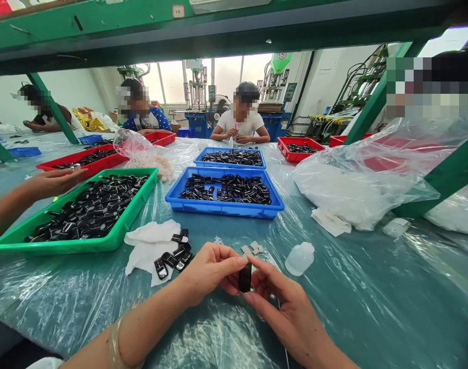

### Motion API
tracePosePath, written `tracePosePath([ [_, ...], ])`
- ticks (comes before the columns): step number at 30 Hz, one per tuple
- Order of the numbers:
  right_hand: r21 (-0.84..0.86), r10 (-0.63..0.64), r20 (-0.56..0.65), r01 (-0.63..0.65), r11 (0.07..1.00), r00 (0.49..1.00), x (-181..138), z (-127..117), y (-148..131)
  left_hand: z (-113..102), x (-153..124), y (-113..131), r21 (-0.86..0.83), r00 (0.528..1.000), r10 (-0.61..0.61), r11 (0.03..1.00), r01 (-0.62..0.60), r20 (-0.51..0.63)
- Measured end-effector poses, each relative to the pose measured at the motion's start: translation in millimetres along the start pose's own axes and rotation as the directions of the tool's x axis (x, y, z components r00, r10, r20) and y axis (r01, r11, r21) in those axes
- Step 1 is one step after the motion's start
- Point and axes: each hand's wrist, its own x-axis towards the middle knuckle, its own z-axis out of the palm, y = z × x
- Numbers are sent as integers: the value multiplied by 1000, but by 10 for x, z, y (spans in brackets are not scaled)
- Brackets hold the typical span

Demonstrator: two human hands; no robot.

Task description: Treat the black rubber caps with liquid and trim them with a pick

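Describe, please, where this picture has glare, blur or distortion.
Head view: the windows at the back look washed out to white; head view: bright streaks of glare run over the plastic sheet; head view: the green posts slant strongly, probably wide-angle stretching; head view: the fingers and black piece look fairly sharp.
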Motion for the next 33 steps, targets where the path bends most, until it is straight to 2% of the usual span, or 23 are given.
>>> tracePosePath([
  [9, -16, -5, -16, 4, 1000, 1000, 2, -2, -8, -25, 10, -20, -30, 1000, 12, 999, -11, 14],
  [16, -86, -42, -22, 40, 995, 999, 34, -1, -30, -29, 26, -57, -14, 999, 7, 1000, -7, -34],
  [19, -215, -130, -40, 118, 969, 991, 19, -14, -4, -26, 33, -59, -19, 999, 3, 1000, -4, -51],
  [21, -339, -234, -73, 197, 920, 970, 7, -48, -5, -23, 34, -49, -31, 998, 10, 999, -12, -54],
  [23, -450, -356, -125, 267, 852, 926, 6, -108, -39, -19, 33, -34, -46, 998, 15, 999, -17, -61],
  [25, -546, -464, -206, 292, 786, 862, 28, -187, -95, -15, 30, -19, -58, 997, 13, 998, -17, -70],
  [26, -594, -505, -257, 278, 755, 824, 47, -232, -122, -15, 28, -14, -62, 997, 13, 998, -17, -70],
  [28, -672, -518, -369, 164, 722, 772, 99, -325, -146, -16, 26, -9, -63, 998, 14, 998, -18, -63],
  [30, -672, -430, -461, 11, 740, 777, 155, -423, -107, -22, 24, -14, -62, 998, 16, 998, -19, -57],
  [33, -544, -191, -542, -169, 822, 818, 224, -582, 74, -32, 27, -33, -64, 998, 18, 998, -22, -56],
])
